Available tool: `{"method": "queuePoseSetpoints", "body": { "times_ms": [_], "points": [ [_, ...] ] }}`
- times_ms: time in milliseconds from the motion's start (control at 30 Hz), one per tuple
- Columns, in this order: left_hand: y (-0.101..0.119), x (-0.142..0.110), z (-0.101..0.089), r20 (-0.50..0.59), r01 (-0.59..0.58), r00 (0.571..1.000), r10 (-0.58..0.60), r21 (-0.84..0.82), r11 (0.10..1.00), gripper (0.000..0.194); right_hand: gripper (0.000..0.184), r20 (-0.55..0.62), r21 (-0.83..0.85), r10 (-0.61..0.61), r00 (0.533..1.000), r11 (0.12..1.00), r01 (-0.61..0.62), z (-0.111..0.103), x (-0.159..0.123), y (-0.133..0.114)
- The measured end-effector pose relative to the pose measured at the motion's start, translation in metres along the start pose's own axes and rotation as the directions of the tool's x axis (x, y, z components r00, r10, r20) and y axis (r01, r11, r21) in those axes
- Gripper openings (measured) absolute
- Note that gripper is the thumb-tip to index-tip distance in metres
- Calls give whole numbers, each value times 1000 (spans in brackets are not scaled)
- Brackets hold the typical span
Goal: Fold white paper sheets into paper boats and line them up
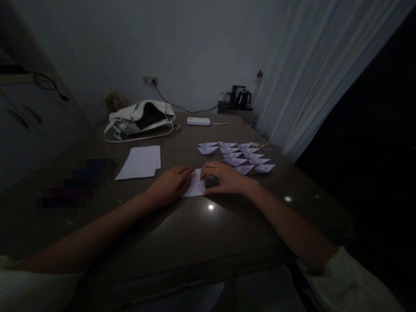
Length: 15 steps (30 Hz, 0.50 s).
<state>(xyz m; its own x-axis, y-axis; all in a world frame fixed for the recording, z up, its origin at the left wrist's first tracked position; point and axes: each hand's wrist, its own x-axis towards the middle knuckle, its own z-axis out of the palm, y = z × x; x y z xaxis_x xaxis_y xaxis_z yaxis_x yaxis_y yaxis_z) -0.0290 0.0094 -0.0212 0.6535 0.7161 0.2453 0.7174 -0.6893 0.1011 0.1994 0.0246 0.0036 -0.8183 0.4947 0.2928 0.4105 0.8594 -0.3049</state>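
Observation:
A small white piece of paper point(195, 185) lies on the dark table between my hands. My left hand point(172, 184) rests over its left side, palm down, fingers stretched out flat. My right hand point(224, 178) curves at the right edge, with fingertips at the upper part and thumb at the lower corner, gripping it. Just beyond the right hand stand several folded paper boats point(232, 155) in rows. Left of my hands is a stack of white paper sheets point(141, 162). Whether the piece is folded underneath cannot be made out.
A white handbag point(143, 119) sits open at the back left of the table point(182, 234). Near the back lies a white power bank point(198, 121) with a short cable. A black kettle point(243, 99) stands beyond the far end, and a pale curtain point(292, 78) hangs along the right.

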Motion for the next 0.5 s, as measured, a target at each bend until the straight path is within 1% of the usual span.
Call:
{"method": "queuePoseSetpoints", "body": {
  "times_ms": [133,267,400,500],
  "points": [
    [2,1,-3,7,-6,1000,6,8,1000,32,38,35,87,-4,999,996,1,1,-2,10],
    [2,0,-2,9,4,1000,-4,-8,1000,32,41,52,123,-19,998,992,12,2,-1,8],
    [0,-2,4,-35,25,999,-27,-45,999,32,34,43,115,-24,999,993,19,2,-1,5],
    [-1,-2,6,-7,43,999,-44,-79,996,34,25,34,108,-29,999,994,25,2,-1,4]
  ]
}}
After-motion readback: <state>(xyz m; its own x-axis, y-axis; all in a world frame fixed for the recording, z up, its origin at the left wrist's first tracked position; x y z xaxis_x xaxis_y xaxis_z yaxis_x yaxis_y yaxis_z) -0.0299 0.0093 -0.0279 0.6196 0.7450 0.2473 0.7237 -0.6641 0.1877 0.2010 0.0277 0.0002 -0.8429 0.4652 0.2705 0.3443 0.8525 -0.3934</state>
